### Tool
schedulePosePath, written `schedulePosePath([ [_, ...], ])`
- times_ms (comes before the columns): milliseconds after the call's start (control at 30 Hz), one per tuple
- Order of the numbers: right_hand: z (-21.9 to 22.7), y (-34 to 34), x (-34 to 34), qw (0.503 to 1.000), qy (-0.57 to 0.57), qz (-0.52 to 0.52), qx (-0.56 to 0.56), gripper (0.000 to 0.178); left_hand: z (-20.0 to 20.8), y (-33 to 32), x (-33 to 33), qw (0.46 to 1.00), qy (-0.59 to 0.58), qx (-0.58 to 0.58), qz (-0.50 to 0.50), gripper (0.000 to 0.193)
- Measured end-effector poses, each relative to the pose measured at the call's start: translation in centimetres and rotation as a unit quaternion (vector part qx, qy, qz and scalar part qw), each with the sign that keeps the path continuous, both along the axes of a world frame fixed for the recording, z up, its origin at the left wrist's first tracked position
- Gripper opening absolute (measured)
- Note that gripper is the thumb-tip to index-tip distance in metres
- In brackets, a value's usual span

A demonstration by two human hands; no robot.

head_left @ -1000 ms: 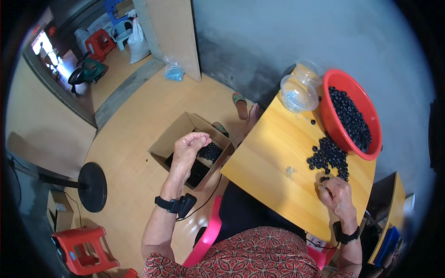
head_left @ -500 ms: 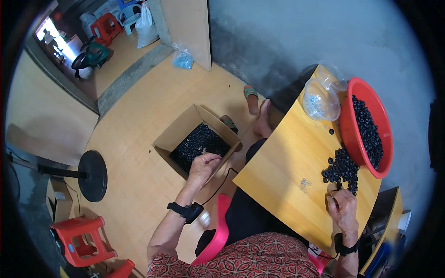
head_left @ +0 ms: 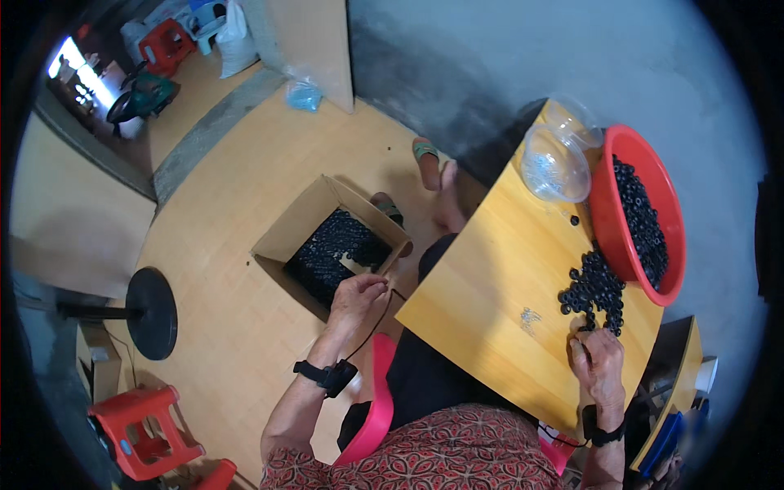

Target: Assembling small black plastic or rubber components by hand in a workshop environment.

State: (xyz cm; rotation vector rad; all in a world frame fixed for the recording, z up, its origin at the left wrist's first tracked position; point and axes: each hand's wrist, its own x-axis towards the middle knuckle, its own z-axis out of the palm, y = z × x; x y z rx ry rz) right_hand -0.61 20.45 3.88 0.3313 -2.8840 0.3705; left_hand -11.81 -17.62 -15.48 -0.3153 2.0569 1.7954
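My left hand hovers at the near right rim of a cardboard box on the floor, its thumb and fingers pinched together. Many small black ring-shaped parts cover the bottom of that box. On the yellow wooden table, my right hand is closed at the near edge of a loose pile of black rings. What either pinch holds, if anything, is too small to make out. A few small clear pieces lie left of the pile.
A red basin full of black rings stands at the table's right side. Beside it are clear plastic tubs, one with small pale pieces inside. A red stool and a round black stand base are at the left.
My left hand has drawn slightly back toward the box's near right rim. My right hand stays by the pile, its fingers still closed. The whole view has shifted a little.
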Motion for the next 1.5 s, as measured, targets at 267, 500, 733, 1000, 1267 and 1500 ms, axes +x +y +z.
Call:
schedulePosePath([
  [267,0.9,0.8,1.0,1.000,-0.006,-0.009,0.012,0.011,-0.5,0.6,0.3,0.997,0.039,0.067,0.005,0.016],
  [500,0.3,-0.1,1.5,1.000,0.014,-0.020,-0.002,0.009,-0.2,0.0,2.0,0.971,0.117,-0.202,-0.047,0.039],
  [733,0.7,-0.9,0.7,1.000,-0.005,-0.013,0.016,0.010,-3.8,-1.1,4.2,0.933,0.166,-0.296,-0.120,0.051],
  [1000,0.9,-3.0,-1.4,0.998,-0.014,0.007,0.069,0.009,-7.0,-2.4,4.6,0.944,0.235,-0.230,-0.039,0.045],
  [1267,0.3,-2.8,-2.5,0.994,-0.048,0.000,0.096,0.012,-9.5,-2.7,5.4,0.952,0.217,-0.209,0.058,0.028],
  [1500,0.0,-3.6,-3.4,0.993,-0.049,0.004,0.108,0.012,-10.2,-2.9,5.4,0.954,0.203,-0.217,0.050,0.028],
])
